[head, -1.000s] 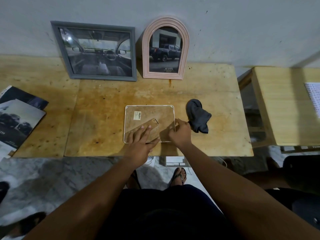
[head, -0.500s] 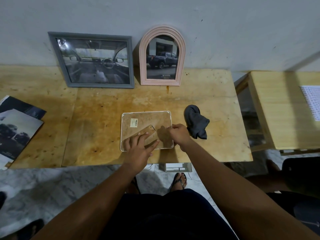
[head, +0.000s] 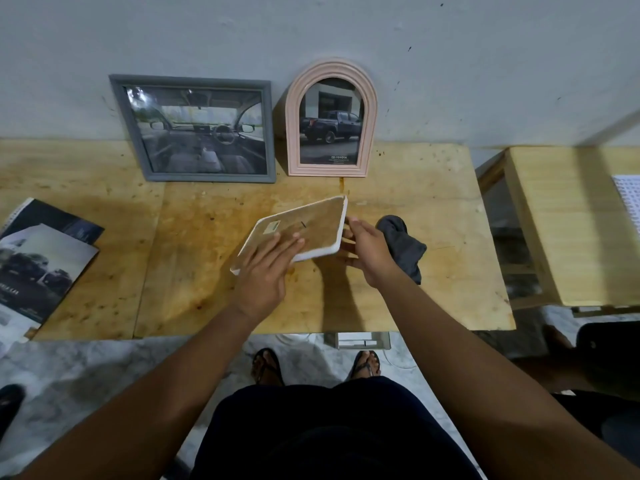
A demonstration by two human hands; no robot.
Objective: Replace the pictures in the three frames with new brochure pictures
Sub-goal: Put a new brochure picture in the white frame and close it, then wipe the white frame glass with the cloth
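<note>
White frame (head: 311,223), brown backing facing up, is being held tilted over the counter (head: 194,271), right edge raised. Left hand (head: 266,271) is lying flat on the backing, fingers (head: 291,242) straight, gripping nothing. Right hand (head: 369,252) is pinching the right edge, thumb above, fingers beneath, just beside the grey cloth (head: 407,252).

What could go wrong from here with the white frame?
The white frame is held tilted over the table, left hand only pressing flat on its back, right hand gripping one edge; it may slip and drop. Its far corner is near the pink arched frame leaning on the wall and might knock it over.
</note>
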